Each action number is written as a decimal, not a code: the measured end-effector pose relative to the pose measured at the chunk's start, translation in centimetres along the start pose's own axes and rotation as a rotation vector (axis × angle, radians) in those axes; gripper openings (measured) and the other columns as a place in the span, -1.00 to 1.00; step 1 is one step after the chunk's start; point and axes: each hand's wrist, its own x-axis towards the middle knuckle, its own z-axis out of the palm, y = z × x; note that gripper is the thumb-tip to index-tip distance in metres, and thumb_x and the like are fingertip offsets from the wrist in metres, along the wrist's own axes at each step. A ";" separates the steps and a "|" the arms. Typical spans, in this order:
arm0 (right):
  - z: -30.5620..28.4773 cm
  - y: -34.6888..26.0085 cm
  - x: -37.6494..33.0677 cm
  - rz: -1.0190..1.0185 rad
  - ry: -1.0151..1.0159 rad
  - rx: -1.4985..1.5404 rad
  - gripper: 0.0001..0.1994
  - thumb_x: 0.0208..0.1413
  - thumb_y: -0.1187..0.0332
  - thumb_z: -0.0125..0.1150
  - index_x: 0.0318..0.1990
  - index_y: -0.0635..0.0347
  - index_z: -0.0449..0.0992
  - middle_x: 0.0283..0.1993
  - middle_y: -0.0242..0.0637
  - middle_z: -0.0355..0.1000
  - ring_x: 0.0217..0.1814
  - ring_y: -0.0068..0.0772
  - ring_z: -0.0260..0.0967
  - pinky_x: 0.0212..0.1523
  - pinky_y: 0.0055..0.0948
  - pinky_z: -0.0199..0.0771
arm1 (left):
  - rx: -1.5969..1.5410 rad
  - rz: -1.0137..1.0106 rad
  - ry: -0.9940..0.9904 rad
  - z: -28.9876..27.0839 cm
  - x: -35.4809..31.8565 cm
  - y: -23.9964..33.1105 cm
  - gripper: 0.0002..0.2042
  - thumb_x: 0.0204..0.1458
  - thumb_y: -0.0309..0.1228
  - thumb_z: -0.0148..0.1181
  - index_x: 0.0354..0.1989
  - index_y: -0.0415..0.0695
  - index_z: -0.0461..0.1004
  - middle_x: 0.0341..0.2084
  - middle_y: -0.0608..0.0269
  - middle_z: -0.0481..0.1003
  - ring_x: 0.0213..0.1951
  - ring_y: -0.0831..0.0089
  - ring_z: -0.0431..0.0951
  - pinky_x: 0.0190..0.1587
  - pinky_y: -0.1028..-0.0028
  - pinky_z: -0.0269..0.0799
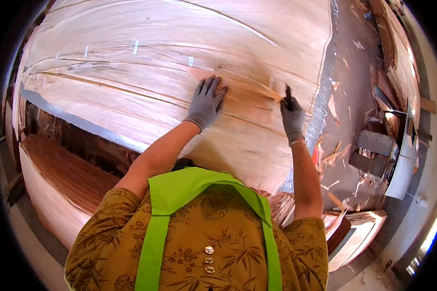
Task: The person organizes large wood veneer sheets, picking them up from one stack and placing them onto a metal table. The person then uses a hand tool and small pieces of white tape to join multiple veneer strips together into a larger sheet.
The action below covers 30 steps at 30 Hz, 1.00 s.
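Note:
A wide sheet of pale wood veneer lies in front of me, with long cracks and small pieces of white tape on it. My left hand, in a grey glove, rests on the veneer with its fingers stretched out, pressing near a crack. To its right, my right hand, also gloved, is closed around a slim black tool that looks like a knife; its tip points away from me. A narrow veneer strip reaches to the right hand's fingers; I cannot tell whether they hold it.
A metal-coloured table edge shows along the sheet's near left and right sides. Stacks of veneer stand at the lower left, lower right and far right. Torn scraps litter the floor at right, near a grey blocky object.

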 end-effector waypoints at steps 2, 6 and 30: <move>-4.5 -1.6 -3.4 0.076 0.038 0.089 -0.53 0.10 0.46 0.06 0.20 0.15 0.25 -0.27 0.06 0.43 -0.35 -0.51 0.37 -0.26 -0.46 0.38 | -0.007 -0.012 0.003 0.2 -0.4 -0.2 -0.60 -0.03 -0.35 0.04 0.04 -0.10 0.36 0.13 -0.08 0.21 0.21 0.01 0.12 0.24 0.07 0.00; -15.7 11.3 -15.2 0.417 0.263 -0.249 -0.54 0.03 0.36 0.06 0.14 0.17 0.33 -0.08 -0.11 0.47 -0.24 -0.48 0.38 -0.27 -0.42 0.40 | -0.030 0.016 0.011 -0.3 -0.1 0.1 -0.60 -0.03 -0.35 0.03 0.04 -0.12 0.35 0.13 -0.10 0.20 0.21 -0.01 0.12 0.24 0.07 0.01; 0.8 -1.7 -8.9 -0.327 -0.006 -0.596 -0.96 0.01 0.33 0.05 -0.37 -0.02 0.41 -0.54 -0.32 0.42 -0.48 -0.23 0.43 -0.50 -0.26 0.37 | 0.145 0.075 -0.211 -3.1 2.1 1.1 -0.70 0.05 -0.21 -0.01 -0.19 -0.09 0.53 0.13 0.02 0.25 0.20 0.12 0.15 0.21 0.02 -0.04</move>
